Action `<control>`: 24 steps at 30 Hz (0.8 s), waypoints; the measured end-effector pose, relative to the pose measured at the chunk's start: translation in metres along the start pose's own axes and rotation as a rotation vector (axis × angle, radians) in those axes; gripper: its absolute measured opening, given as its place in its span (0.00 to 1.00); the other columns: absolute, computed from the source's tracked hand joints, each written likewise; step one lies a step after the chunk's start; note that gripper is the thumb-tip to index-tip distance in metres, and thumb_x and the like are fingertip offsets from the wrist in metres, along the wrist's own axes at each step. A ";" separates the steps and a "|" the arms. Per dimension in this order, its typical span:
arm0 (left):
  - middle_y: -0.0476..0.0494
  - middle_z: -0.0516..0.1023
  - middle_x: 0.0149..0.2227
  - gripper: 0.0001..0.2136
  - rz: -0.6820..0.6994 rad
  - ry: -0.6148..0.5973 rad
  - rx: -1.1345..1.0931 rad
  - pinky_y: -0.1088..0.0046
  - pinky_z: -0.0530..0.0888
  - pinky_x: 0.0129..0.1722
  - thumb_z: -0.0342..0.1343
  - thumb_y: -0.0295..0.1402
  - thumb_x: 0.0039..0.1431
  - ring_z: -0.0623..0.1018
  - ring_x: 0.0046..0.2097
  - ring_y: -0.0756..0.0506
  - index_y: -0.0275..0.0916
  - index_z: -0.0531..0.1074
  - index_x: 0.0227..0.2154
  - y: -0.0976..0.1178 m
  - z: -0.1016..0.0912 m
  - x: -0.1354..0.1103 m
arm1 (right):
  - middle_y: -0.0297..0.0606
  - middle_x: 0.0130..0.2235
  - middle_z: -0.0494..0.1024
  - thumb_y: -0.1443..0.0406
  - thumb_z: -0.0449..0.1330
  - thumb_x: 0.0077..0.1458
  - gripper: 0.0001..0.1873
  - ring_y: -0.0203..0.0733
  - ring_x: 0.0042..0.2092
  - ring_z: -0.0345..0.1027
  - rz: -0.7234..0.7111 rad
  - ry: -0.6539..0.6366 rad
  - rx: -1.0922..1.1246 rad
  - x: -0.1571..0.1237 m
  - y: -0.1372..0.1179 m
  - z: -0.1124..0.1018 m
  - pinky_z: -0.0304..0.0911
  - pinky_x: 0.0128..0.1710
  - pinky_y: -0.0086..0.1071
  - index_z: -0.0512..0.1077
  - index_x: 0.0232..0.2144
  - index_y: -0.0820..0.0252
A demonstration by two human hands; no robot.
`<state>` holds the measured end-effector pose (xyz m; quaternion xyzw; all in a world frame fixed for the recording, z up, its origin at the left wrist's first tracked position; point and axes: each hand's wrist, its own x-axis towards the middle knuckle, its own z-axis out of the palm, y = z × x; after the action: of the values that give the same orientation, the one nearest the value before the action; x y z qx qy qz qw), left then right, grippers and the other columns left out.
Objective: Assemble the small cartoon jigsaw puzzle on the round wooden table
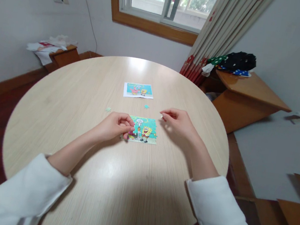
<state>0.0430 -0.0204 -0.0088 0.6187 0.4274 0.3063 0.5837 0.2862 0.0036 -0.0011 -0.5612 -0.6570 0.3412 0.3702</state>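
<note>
A small cartoon jigsaw puzzle [144,129] lies flat on the round wooden table [86,93]. My left hand [115,125] rests on the puzzle's left edge, its fingers curled and pinched there. My right hand [177,123] hovers just right of the puzzle, fingers bent and pinched at the tips; I cannot make out what they hold. A printed reference picture [138,90] lies farther back. Two loose teal pieces sit on the table, one [146,106] behind the puzzle and one [108,109] to its left.
A low wooden cabinet [247,96] with dotted cloth [235,61] on top stands at the right. Another low stand [63,55] with papers is at the back left. A window [167,0] and curtain [221,29] are behind the table.
</note>
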 end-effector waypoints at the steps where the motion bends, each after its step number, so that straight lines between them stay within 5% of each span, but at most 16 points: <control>1: 0.52 0.70 0.15 0.09 0.006 0.007 -0.010 0.78 0.67 0.21 0.62 0.33 0.46 0.71 0.19 0.53 0.35 0.68 0.26 -0.001 0.004 0.000 | 0.42 0.32 0.78 0.62 0.59 0.50 0.12 0.40 0.34 0.69 -0.002 -0.077 0.045 -0.003 -0.004 0.005 0.63 0.36 0.33 0.76 0.33 0.64; 6: 0.54 0.69 0.17 0.10 0.049 0.039 -0.042 0.79 0.66 0.18 0.63 0.34 0.44 0.69 0.18 0.54 0.35 0.67 0.24 -0.004 0.015 0.003 | 0.39 0.30 0.76 0.60 0.61 0.49 0.14 0.36 0.31 0.66 -0.005 -0.417 0.217 -0.015 -0.016 0.027 0.61 0.32 0.31 0.76 0.34 0.65; 10: 0.52 0.71 0.20 0.12 0.088 0.058 -0.049 0.79 0.68 0.18 0.64 0.36 0.43 0.69 0.18 0.55 0.35 0.68 0.25 -0.004 0.017 0.003 | 0.36 0.27 0.75 0.60 0.63 0.47 0.16 0.34 0.29 0.66 0.041 -0.518 0.317 -0.019 -0.018 0.038 0.60 0.30 0.30 0.76 0.36 0.66; 17: 0.50 0.72 0.22 0.11 0.118 0.057 0.021 0.76 0.70 0.21 0.61 0.38 0.46 0.70 0.20 0.53 0.35 0.69 0.25 -0.006 0.019 0.002 | 0.34 0.24 0.74 0.65 0.66 0.43 0.12 0.33 0.27 0.66 0.121 -0.504 0.347 -0.018 -0.020 0.037 0.60 0.28 0.27 0.74 0.33 0.66; 21: 0.45 0.77 0.27 0.08 0.260 0.101 0.312 0.71 0.72 0.33 0.56 0.36 0.53 0.75 0.30 0.49 0.35 0.73 0.27 -0.006 0.015 -0.001 | 0.31 0.20 0.73 0.70 0.65 0.41 0.10 0.32 0.23 0.65 0.189 -0.418 0.267 -0.013 -0.011 0.014 0.58 0.24 0.26 0.72 0.30 0.64; 24: 0.41 0.79 0.36 0.09 0.407 0.026 0.552 0.66 0.72 0.43 0.51 0.33 0.57 0.76 0.40 0.46 0.37 0.75 0.33 -0.005 0.013 -0.005 | 0.32 0.18 0.72 0.72 0.63 0.41 0.05 0.32 0.23 0.66 0.281 -0.401 0.221 -0.009 -0.003 -0.004 0.59 0.23 0.25 0.70 0.25 0.64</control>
<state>0.0512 -0.0307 -0.0145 0.8221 0.3693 0.2972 0.3154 0.2891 -0.0058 0.0030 -0.5244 -0.5916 0.5631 0.2407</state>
